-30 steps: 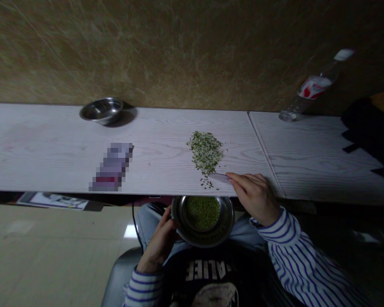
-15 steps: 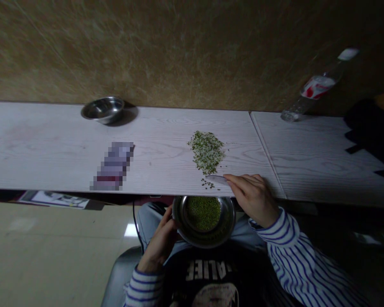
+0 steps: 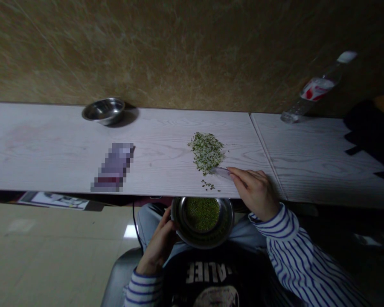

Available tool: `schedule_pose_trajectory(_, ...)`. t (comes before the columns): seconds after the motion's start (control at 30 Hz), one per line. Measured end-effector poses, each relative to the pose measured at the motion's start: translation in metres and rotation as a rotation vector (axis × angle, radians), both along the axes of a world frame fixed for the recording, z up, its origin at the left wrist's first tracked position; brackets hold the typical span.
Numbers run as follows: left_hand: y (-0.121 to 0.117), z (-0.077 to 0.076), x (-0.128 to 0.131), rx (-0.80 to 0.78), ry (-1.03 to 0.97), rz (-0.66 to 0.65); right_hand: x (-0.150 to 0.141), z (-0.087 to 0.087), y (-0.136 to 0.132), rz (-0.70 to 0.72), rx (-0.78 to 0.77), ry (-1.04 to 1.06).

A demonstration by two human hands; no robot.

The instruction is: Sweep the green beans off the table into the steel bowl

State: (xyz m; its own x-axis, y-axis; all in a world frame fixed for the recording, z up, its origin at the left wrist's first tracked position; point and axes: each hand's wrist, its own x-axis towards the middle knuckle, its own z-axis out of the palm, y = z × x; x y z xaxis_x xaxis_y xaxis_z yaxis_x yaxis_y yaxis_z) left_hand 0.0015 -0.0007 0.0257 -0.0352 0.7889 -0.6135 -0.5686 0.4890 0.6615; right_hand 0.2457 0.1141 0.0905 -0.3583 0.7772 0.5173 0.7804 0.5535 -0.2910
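My left hand (image 3: 160, 243) grips the left rim of a steel bowl (image 3: 202, 243), held just below the table's front edge above my lap. Green mung beans (image 3: 203, 213) cover the bowl's bottom. Over the table, my right hand (image 3: 256, 189) pinches a small, pale, see-through plastic piece (image 3: 222, 172); whether it is a spoon or a scraper I cannot tell. Its tip lies at the near edge of a pile (image 3: 207, 150) of mung beans mixed with white grains. Several loose beans (image 3: 208, 185) lie between that pile and the table edge.
A second steel bowl (image 3: 104, 111) stands at the back left by the wall. In front of it lies a blurred-out flat object (image 3: 114, 166). At the right are a clear bottle (image 3: 316, 88) with a white cap and a dark item (image 3: 368, 132). A seam (image 3: 269, 155) crosses the table.
My right hand has moved slightly away from me and to the right, bringing the plastic piece from the loose beans up to the pile's near edge. My left hand and the bowl barely shift.
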Motion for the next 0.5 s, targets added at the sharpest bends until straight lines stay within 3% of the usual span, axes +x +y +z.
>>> schedule_pose_trajectory(0.27,0.0,0.001,-0.001,0.0,-0.005,-0.008,-0.015,0.002,0.005,0.072,-0.044,-0.052)
schedule_pose_trajectory(0.5,-0.002,-0.001,-0.002,0.01,-0.004,-0.01,-0.011,0.005,0.002,0.104,-0.053,-0.036)
